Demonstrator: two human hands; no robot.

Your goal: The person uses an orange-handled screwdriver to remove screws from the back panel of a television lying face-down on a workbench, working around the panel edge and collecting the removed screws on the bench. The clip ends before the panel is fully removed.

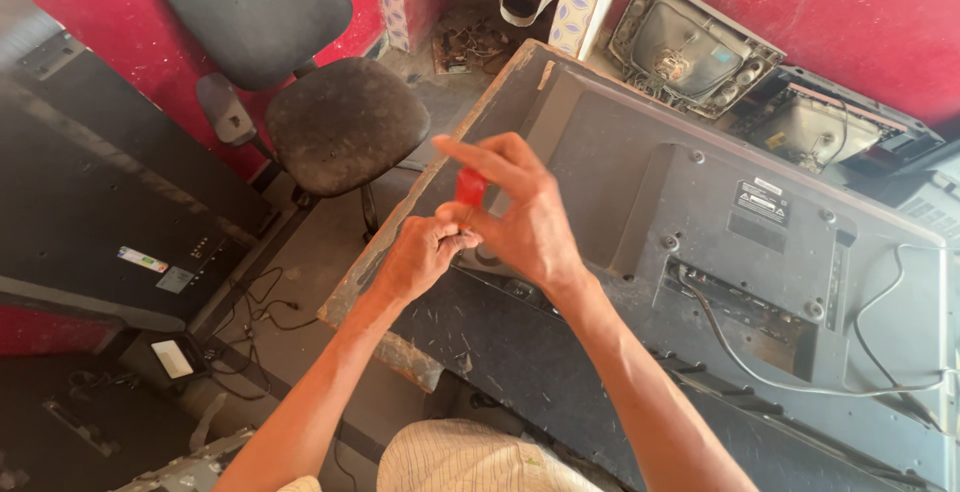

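Observation:
A small red screwdriver handle (470, 188) stands upright between my two hands, above the near left part of a flat television (760, 252) lying face down with its grey back cover up. My right hand (525, 214) pinches the top of the red handle with thumb and fingers. Just below it, my left hand (425, 252) is closed around the lower part of the tool. The tool's tip is hidden by my hands.
The television rests on a worn table (400, 347). A black office chair (340, 122) stands beyond its left edge. Another dark flat panel (100, 182) leans at the left. Old set housings (690, 47) lie against the red wall. A grey cable (770, 377) crosses the back cover.

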